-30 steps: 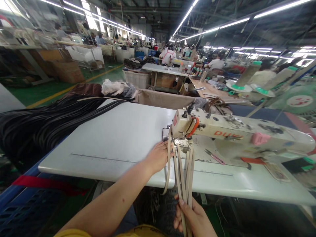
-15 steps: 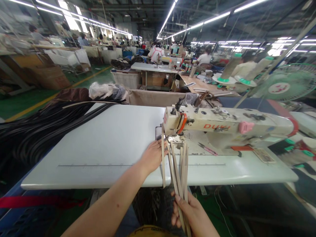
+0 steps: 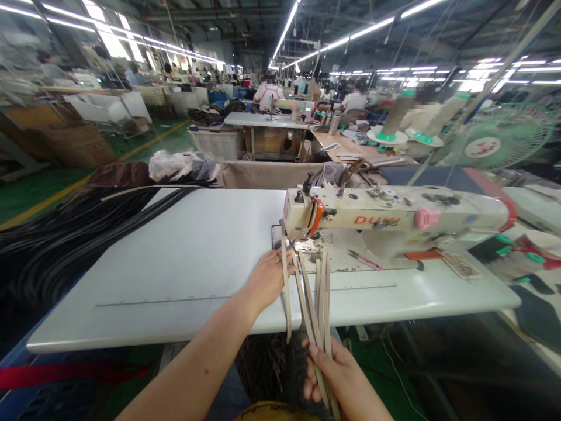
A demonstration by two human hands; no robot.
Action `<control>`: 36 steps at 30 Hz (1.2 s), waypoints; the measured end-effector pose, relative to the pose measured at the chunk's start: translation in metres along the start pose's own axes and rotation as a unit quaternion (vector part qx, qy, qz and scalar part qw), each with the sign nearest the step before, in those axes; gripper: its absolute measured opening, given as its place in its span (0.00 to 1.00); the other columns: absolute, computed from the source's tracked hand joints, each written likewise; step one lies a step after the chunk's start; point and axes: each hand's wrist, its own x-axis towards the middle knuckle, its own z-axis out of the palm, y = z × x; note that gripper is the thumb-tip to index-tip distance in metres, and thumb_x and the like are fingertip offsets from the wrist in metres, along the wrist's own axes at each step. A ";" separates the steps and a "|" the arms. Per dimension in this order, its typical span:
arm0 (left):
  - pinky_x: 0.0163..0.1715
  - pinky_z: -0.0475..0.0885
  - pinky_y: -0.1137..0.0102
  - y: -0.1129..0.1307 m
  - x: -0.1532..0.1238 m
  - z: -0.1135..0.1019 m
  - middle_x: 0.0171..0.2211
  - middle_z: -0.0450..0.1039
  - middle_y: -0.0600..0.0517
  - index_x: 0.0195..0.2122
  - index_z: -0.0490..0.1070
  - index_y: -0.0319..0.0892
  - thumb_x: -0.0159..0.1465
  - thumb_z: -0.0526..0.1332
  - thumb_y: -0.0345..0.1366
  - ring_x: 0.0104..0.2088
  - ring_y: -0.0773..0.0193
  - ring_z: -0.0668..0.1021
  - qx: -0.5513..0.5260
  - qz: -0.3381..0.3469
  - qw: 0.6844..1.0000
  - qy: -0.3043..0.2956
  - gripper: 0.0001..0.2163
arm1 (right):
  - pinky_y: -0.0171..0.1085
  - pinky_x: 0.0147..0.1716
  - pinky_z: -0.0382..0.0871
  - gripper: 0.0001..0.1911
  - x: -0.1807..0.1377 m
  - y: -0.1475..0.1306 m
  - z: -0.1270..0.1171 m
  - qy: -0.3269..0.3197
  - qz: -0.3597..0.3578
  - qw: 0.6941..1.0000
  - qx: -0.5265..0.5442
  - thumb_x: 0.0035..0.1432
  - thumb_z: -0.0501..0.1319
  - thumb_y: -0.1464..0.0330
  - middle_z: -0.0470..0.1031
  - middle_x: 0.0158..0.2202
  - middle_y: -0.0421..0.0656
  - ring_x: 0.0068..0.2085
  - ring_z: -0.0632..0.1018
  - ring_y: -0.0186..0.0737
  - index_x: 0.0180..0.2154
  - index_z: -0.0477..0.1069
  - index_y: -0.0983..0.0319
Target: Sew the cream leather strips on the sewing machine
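My left hand (image 3: pixel 266 276) reaches across the white table (image 3: pixel 184 257) and rests by the needle of the cream sewing machine (image 3: pixel 377 217), its fingers pinched on a beige strap (image 3: pixel 284 280) that hangs over the table's front edge. My right hand (image 3: pixel 337 374) is below the table edge, closed around a bundle of beige straps (image 3: pixel 322 310) that run up to the machine's presser foot. The straps fan out between my two hands.
A heap of black straps (image 3: pixel 61 240) lies over the table's left end. Small snips (image 3: pixel 362 260) lie on the machine bed. Thread cones (image 3: pixel 397 120) and a green fan (image 3: pixel 499 143) stand at the right. Other workers sit at benches (image 3: pixel 267 120) behind.
The view has swung slightly right and down, so machine and table sit further left in frame. Both hands keep their grip on the straps; the right hand sits slightly higher.
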 end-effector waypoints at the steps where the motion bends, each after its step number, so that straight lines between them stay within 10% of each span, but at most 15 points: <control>1: 0.63 0.66 0.57 0.000 0.000 0.000 0.60 0.69 0.44 0.60 0.67 0.39 0.75 0.48 0.41 0.61 0.56 0.71 -0.001 0.000 1.000 0.000 0.19 | 0.31 0.15 0.61 0.34 -0.001 0.000 0.000 0.001 -0.003 1.000 -0.001 0.41 0.72 0.45 0.71 0.19 0.35 0.16 0.74 0.35 0.39 0.70 0.63; 36: 0.63 0.66 0.55 -0.001 0.000 0.000 0.60 0.69 0.44 0.60 0.67 0.40 0.75 0.48 0.41 0.62 0.56 0.70 -0.016 0.002 1.000 0.004 0.18 | 0.29 0.17 0.63 0.28 -0.009 -0.001 0.003 -0.008 -0.017 1.000 0.000 0.49 0.70 0.48 0.71 0.21 0.34 0.19 0.76 0.33 0.41 0.69 0.62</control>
